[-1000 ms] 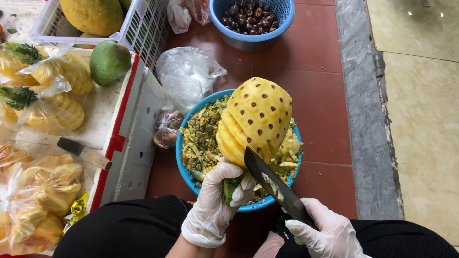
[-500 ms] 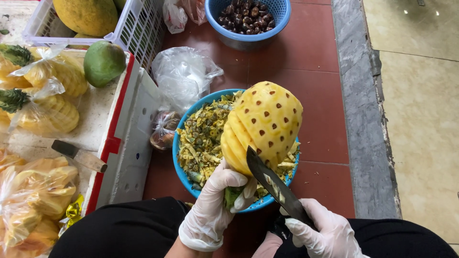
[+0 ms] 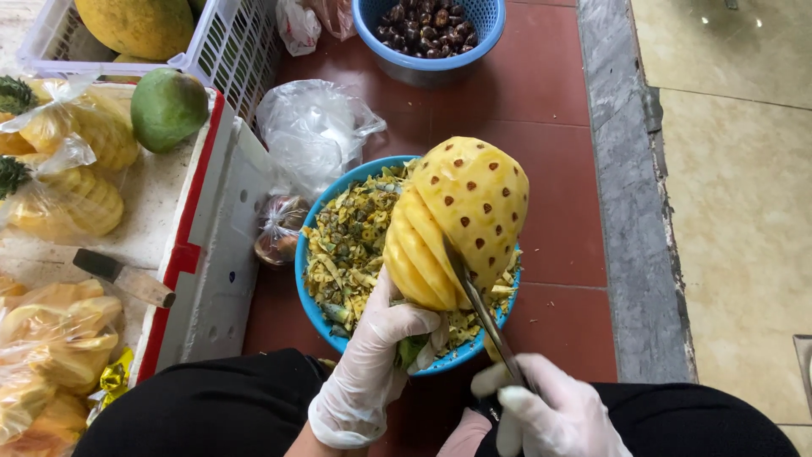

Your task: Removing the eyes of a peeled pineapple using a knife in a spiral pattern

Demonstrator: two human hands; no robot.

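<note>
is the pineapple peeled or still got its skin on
Peeled: the pineapple shows bare yellow flesh with brown eyes and spiral grooves; cut scraps fill the blue bowl beneath.

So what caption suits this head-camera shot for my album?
Gloved left hand steadies a peeled yellow pineapple over a blue plastic basin; right hand cuts with a knife.

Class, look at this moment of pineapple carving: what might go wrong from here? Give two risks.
The dark-bladed knife cuts into the peeled yellow pineapple close to the gloved left hand gripping its base; a slip might nick those fingers. The fruit is held tilted over the blue plastic basin of peelings, so wet gloves may lose grip.
</note>
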